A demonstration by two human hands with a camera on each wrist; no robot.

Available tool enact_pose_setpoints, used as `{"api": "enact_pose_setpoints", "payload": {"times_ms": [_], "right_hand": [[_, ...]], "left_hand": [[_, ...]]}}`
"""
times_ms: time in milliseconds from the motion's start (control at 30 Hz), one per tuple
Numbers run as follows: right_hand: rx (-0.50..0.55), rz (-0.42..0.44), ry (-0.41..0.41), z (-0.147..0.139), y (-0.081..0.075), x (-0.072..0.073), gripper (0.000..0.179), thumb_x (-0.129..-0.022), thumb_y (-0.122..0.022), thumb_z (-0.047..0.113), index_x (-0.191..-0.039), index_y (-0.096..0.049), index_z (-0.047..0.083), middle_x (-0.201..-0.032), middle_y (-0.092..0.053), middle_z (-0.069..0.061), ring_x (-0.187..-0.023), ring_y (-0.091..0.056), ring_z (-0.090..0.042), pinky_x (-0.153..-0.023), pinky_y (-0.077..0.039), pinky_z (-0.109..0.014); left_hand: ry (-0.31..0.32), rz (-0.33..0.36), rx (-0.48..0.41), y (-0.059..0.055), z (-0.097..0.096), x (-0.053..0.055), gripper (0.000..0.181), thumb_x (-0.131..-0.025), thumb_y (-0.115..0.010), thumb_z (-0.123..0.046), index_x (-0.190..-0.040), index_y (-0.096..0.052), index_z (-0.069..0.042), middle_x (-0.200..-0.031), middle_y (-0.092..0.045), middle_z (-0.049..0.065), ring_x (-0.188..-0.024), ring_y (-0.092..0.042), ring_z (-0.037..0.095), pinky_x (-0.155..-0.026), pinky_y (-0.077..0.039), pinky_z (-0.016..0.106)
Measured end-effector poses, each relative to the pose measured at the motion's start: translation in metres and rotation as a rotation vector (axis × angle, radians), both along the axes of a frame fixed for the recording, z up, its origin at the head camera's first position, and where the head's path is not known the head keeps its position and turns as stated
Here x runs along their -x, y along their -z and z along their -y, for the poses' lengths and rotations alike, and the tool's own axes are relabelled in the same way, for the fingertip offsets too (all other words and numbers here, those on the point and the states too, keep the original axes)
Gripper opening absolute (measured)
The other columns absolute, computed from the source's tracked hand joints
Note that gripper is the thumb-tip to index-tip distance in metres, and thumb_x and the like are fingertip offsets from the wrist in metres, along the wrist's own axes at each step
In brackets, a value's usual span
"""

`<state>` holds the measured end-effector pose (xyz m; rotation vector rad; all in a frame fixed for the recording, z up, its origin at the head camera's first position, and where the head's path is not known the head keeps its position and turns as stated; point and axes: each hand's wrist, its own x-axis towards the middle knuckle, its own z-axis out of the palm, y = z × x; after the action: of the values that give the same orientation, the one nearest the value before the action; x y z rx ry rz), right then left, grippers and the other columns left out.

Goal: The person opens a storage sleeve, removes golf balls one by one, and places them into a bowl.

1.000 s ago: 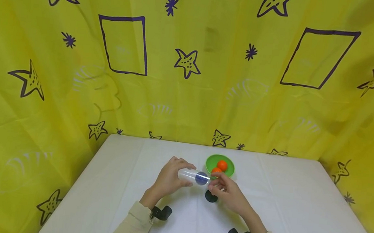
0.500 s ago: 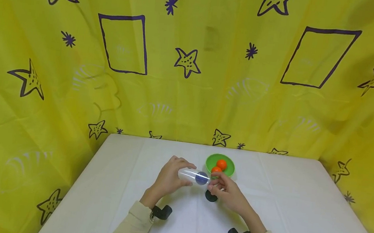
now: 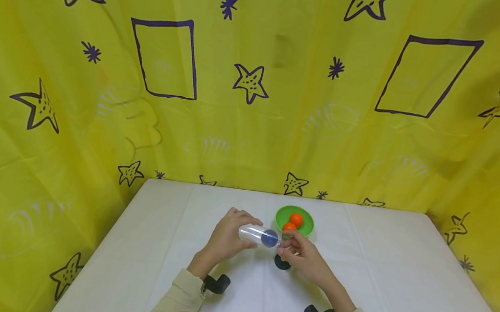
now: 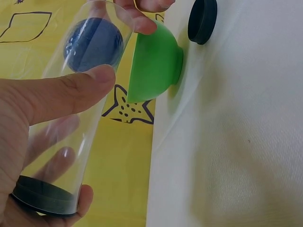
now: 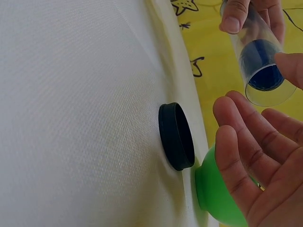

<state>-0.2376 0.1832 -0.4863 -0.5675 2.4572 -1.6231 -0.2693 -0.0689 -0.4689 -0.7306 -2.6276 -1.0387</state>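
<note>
Over textured cloth (image 3: 403, 276), hands: left (image 3: 226, 233) gripping clear cylinder (image 3: 250, 233) around ball (image 3: 269, 238); right (image 3: 305, 257) loose-fingered.

My left hand (image 3: 228, 235) wraps the clear tube (image 3: 248, 233), and a dark end cap (image 4: 42, 196) closes its left end, so the way in is the right-hand mouth; there the blue ball (image 3: 269, 238) fills nearly the whole width. My right hand (image 3: 305, 257) crowds that mouth. On the far side, the green bowl (image 3: 308, 228) with two orange balls (image 3: 296, 220) blocks reaching straight across; a loose black cap (image 3: 282, 263) lies on the near side. Outside either forearm, the white table (image 3: 403, 276) leaves room to pass, up to the yellow curtain (image 3: 252, 135).
</note>
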Motion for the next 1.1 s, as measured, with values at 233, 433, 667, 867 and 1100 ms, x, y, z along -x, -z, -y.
{"api": "enact_pose_setpoints", "payload": {"times_ms": [233, 433, 667, 867, 1100], "right_hand": [[0.025, 0.020, -0.026, 0.0000, 0.0005, 0.0012, 0.047, -0.101, -0.063, 0.013, -0.140, -0.046, -0.005, -0.113, -0.070, -0.026, -0.091, -0.065, -0.015, -0.075, -0.055, -0.022], [0.008, 0.038, -0.013, 0.0011, 0.0012, 0.0007, 0.050, -0.101, -0.065, 0.020, -0.142, -0.046, -0.002, -0.116, -0.069, -0.024, -0.092, -0.065, -0.018, -0.076, -0.057, -0.025], [0.000, 0.022, 0.041, 0.0005, -0.0004, -0.0003, 0.049, -0.099, -0.068, 0.022, -0.139, -0.050, -0.001, -0.119, -0.069, -0.021, -0.095, -0.067, -0.022, -0.081, -0.059, -0.026], [-0.074, 0.003, 0.140, -0.0018, 0.0005, 0.0025, 0.048, -0.094, -0.075, 0.025, -0.133, -0.060, 0.003, -0.103, -0.068, -0.009, -0.088, -0.058, -0.020, -0.069, -0.051, -0.022], [-0.117, 0.031, 0.220, -0.0041, 0.0012, 0.0047, 0.047, -0.092, -0.077, 0.027, -0.131, -0.062, 0.007, -0.102, -0.066, -0.007, -0.089, -0.057, -0.020, -0.070, -0.051, -0.023]], "left_hand": [[0.001, -0.006, 0.003, -0.0011, 0.0001, -0.0016, 0.046, -0.072, -0.093, -0.016, -0.115, -0.076, -0.022, -0.116, -0.073, 0.000, -0.105, -0.053, 0.018, -0.091, -0.050, 0.040], [-0.004, -0.005, 0.004, -0.0004, -0.0003, -0.0009, 0.045, -0.074, -0.093, -0.016, -0.115, -0.076, -0.022, -0.118, -0.072, 0.001, -0.106, -0.053, 0.019, -0.091, -0.053, 0.041], [-0.033, 0.032, -0.046, 0.0014, 0.0021, 0.0022, 0.045, -0.074, -0.093, -0.016, -0.115, -0.076, -0.023, -0.119, -0.072, 0.000, -0.108, -0.053, 0.020, -0.094, -0.051, 0.044], [-0.059, 0.059, -0.095, 0.0012, 0.0066, 0.0044, 0.045, -0.074, -0.093, -0.017, -0.115, -0.076, -0.024, -0.119, -0.072, 0.000, -0.108, -0.053, 0.020, -0.095, -0.049, 0.047], [-0.059, 0.042, -0.106, 0.0018, 0.0089, 0.0063, 0.046, -0.072, -0.094, -0.017, -0.114, -0.076, -0.024, -0.117, -0.073, -0.002, -0.105, -0.052, 0.018, -0.093, -0.047, 0.043]]}}
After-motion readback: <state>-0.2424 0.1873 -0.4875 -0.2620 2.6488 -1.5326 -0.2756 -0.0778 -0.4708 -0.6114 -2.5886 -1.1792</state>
